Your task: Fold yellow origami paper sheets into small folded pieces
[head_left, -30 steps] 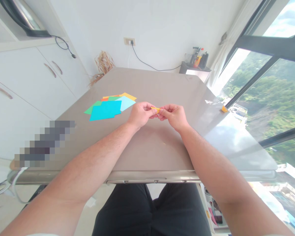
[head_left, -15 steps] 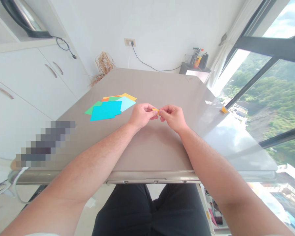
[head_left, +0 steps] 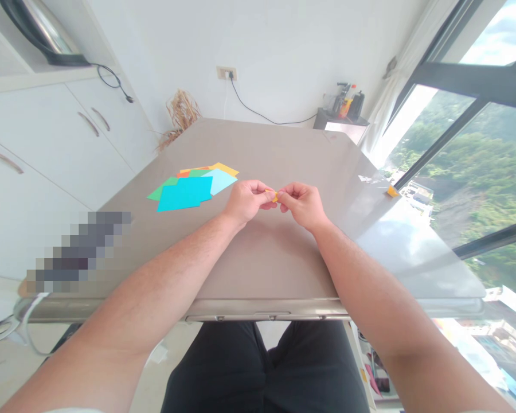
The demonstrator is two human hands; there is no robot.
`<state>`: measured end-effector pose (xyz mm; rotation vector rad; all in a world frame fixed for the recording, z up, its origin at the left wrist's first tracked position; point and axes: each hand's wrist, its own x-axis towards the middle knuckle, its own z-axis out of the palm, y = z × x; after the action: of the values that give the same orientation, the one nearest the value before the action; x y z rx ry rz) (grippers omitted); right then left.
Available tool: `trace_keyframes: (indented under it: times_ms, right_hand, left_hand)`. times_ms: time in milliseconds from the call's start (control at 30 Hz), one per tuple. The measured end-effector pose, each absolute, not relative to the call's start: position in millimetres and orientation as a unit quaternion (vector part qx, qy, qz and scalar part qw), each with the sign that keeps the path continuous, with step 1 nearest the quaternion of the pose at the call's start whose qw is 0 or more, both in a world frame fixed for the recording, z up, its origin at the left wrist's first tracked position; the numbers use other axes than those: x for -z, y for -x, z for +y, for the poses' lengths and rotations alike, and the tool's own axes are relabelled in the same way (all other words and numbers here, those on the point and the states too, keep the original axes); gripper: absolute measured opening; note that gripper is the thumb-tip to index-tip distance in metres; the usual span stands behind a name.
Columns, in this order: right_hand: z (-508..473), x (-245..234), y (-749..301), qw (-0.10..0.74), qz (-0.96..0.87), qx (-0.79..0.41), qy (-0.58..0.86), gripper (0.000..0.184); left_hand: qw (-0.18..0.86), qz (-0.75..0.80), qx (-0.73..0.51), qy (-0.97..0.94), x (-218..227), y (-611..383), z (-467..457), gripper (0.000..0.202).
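My left hand [head_left: 246,201] and my right hand [head_left: 304,204] meet above the middle of the grey table [head_left: 258,258]. Both pinch a small folded piece of yellow-orange paper [head_left: 274,195] between thumbs and fingertips; most of it is hidden by the fingers. To the left of my left hand lies a fanned pile of coloured paper squares [head_left: 193,186], with a cyan sheet on top and green, light blue, orange and yellow ones beneath.
A small orange paper piece [head_left: 392,191] lies near the table's right edge. Dried grass [head_left: 180,115] stands at the far left corner. White cabinets [head_left: 47,149] run along the left, a large window [head_left: 477,143] along the right. A side table with bottles [head_left: 346,112] sits by the wall.
The visible part of the yellow-orange paper has shrunk as my fingertips closed in together. Hands stay in the same place.
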<state>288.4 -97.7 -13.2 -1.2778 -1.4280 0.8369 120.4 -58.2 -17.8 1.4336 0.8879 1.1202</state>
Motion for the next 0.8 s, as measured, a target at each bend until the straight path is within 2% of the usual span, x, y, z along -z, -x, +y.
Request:
trace_keyframes:
  times_ms: [400,800]
  right_hand:
    - [-96.5,13.9,-291.4,0.504,-0.597,-0.339,0.524,0.017]
    - [-98.7,11.4,-287.3,0.507,-0.59,-0.353,0.519,0.016]
  left_hand:
    - [0.561,0.358,-0.467,-0.582,19.0,-120.4,-57.4,0.028]
    - [0.515,0.383,-0.488,-0.592,15.3,-125.3,-61.1,0.015]
